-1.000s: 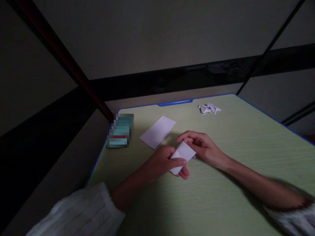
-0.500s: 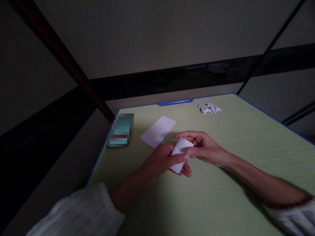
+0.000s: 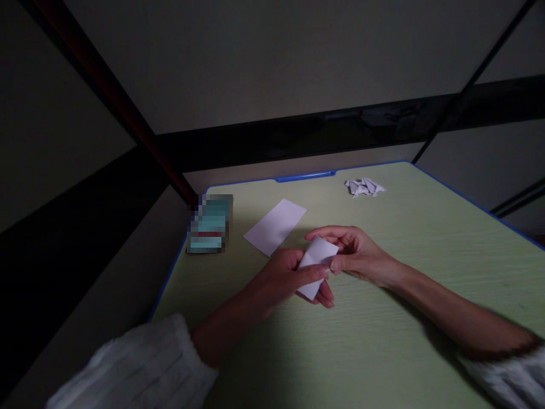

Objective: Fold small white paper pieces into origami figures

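Observation:
A small folded piece of white paper (image 3: 317,257) is held between my two hands above the table. My left hand (image 3: 292,276) grips its lower part, thumb across the front and fingers behind. At the paper's upper right edge, my right hand (image 3: 357,254) pinches it between the thumb and fingers. Just beyond my left hand, a flat white sheet of paper (image 3: 275,225) lies on the table. Farther back on the right sit a few folded white paper figures (image 3: 364,187) close together.
The light green table (image 3: 426,238) has a blue edge and a blue strip (image 3: 305,176) at its far side. A blurred-out teal object (image 3: 209,224) lies at the left edge. Dark-banded panels (image 3: 264,62) rise behind the table.
The folded paper's upper right edge has shifted slightly in my fingers, and its face looks flatter. Both hands keep nearly the same place; the whole view has moved a little.

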`<action>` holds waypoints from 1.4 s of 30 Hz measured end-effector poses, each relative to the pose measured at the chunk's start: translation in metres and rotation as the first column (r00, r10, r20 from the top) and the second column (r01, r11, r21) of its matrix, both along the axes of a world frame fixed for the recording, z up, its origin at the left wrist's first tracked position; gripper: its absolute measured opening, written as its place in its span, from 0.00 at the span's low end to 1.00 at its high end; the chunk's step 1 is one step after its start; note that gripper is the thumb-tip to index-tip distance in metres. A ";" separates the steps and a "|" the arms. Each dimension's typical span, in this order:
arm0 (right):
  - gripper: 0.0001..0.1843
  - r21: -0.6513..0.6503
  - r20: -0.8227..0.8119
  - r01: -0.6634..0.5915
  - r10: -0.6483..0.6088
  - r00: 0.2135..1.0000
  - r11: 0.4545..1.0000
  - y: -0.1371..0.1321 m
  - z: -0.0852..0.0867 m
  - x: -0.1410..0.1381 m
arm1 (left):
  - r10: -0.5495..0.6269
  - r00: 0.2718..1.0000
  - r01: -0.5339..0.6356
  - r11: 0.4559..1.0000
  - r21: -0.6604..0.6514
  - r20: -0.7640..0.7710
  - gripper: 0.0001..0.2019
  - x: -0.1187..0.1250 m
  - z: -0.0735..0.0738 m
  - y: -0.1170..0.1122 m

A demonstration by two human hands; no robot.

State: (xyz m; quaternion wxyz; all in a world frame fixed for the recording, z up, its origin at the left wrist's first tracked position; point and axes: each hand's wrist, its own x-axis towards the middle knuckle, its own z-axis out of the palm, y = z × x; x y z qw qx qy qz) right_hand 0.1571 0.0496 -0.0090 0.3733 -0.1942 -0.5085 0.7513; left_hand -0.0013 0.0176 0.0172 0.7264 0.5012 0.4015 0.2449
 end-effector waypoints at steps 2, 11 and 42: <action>0.22 0.004 -0.001 0.008 -0.008 1.000 1.000 0.000 0.000 0.000 | -0.004 1.000 0.004 1.000 0.002 -0.002 0.11 0.000 0.001 0.000; 0.22 -0.020 0.010 0.043 -0.043 0.999 0.999 -0.002 0.001 -0.002 | -0.021 1.000 0.021 1.000 0.005 0.014 0.12 -0.001 -0.001 0.000; 0.20 -0.108 -0.131 -0.061 0.047 0.990 0.992 -0.010 0.003 -0.008 | -0.004 0.998 0.001 0.999 0.037 0.065 0.10 0.001 -0.003 0.001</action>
